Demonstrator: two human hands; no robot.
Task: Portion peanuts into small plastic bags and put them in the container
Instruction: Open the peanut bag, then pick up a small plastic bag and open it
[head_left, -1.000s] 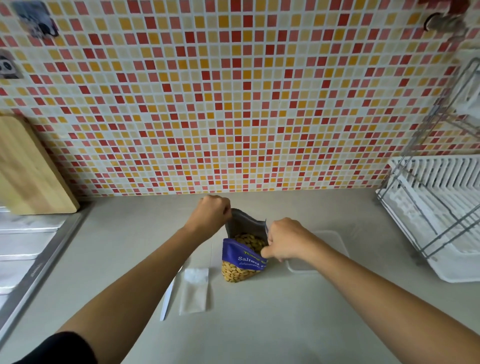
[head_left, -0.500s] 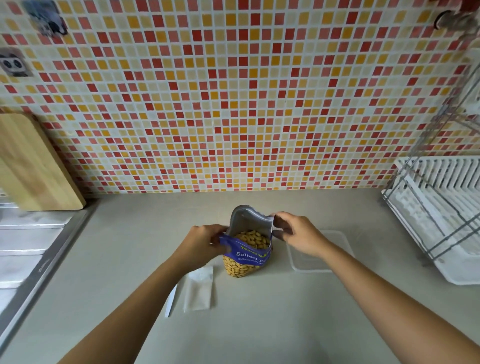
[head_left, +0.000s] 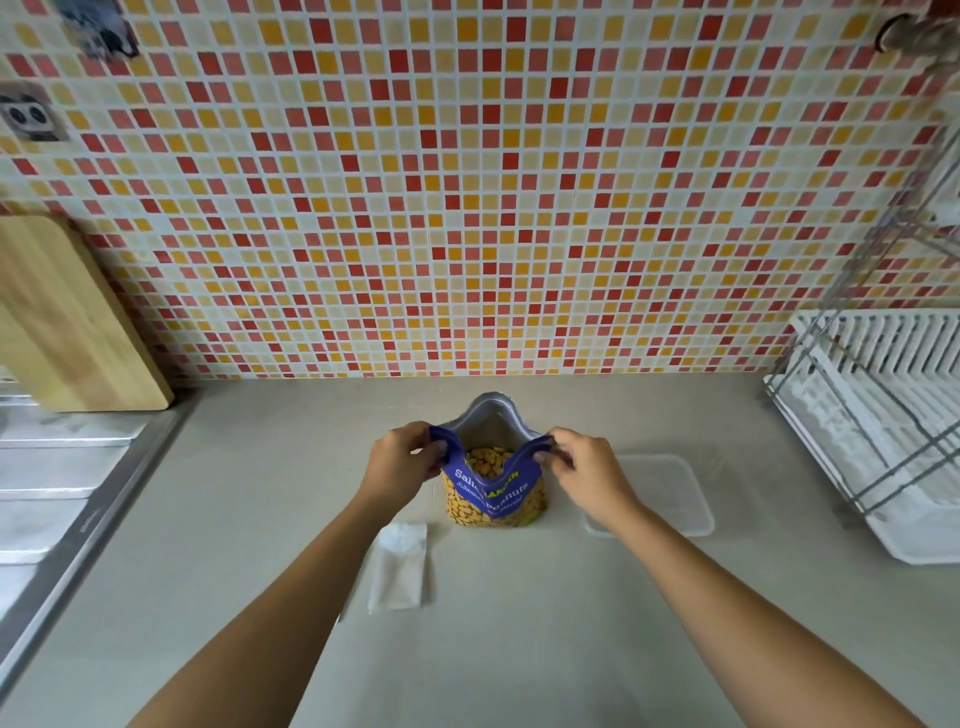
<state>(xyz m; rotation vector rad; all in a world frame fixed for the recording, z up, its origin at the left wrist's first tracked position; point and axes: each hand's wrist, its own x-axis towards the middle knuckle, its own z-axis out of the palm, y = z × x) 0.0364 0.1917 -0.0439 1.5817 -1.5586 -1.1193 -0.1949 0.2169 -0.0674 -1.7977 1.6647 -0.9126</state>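
A person's two bare arms reach out over a flat grey-beige counter (head_left: 249, 545). The thing in the middle is a blue plastic peanut bag with a see-through front (head_left: 493, 493). It stands upright on the counter.

Nearer than the peanut bag, and a little to its left, a small pile of thin clear plastic bags (head_left: 399, 567) lies flat. It sits near the peanut bag but does not touch it.

The left hand (head_left: 402, 460) is at the left top corner of the peanut bag. Its fingers are curled in, and they pinch the blue edge there. The right hand (head_left: 582, 467) is at the right top corner. Its fingers are curled too, and they pinch the blue edge on that side. Between the two hands the top of the bag gapes wide. The yellow-brown peanuts (head_left: 485, 460) show inside.

Just to the right of the peanut bag sits a low, clear plastic box with round corners (head_left: 675, 483). The right wrist covers part of its near left corner.

Far to the left is a shiny steel sink board (head_left: 62, 493), and behind that a pale wooden cutting board (head_left: 67, 322) leans up. Far to the right is a white dish rack with grey wires (head_left: 883, 415). Behind the peanut bag rises a wall of small red, orange and cream tiles (head_left: 467, 182).
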